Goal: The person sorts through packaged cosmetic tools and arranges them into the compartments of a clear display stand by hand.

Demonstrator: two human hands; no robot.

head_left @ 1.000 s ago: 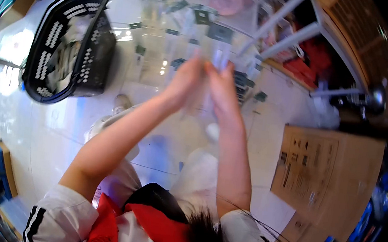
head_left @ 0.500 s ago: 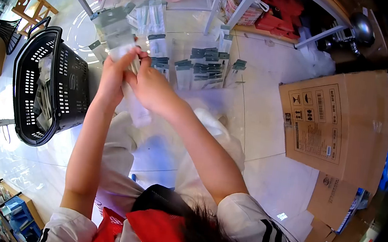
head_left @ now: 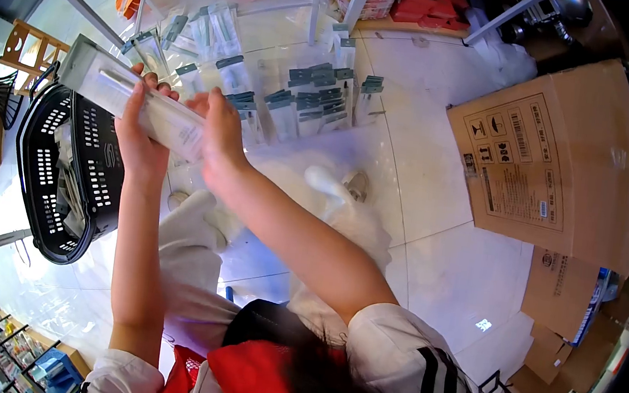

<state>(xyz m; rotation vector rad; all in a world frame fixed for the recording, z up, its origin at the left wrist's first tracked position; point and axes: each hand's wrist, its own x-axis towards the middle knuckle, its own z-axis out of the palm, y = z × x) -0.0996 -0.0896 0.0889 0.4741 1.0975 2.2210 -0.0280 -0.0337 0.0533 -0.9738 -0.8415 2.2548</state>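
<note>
A flat, clear plastic packet (head_left: 175, 125) with a grey-green header lies tilted across both hands. Something slim and whitish shows inside; its exact kind I cannot make out. My left hand (head_left: 144, 127) is closed around the packet's middle, thumb on top and fingertips at the far edge. At the packet's lower right end, my right hand (head_left: 222, 132) grips it with curled fingers. Just beyond the hands, similar header-topped packets (head_left: 318, 92) stand and lie in groups on the floor.
A black perforated shopping basket (head_left: 104, 172) with packets inside stands at left. Large cardboard boxes (head_left: 582, 165) occupy the right. A metal-framed rack (head_left: 314, 10) rises at the back, and a wooden chair (head_left: 25, 47) is at far left.
The packet has swung from near upright to slanting, its header end now toward the basket. Both hands have turned with it, and the left has shifted left. The whole view has moved slightly.
</note>
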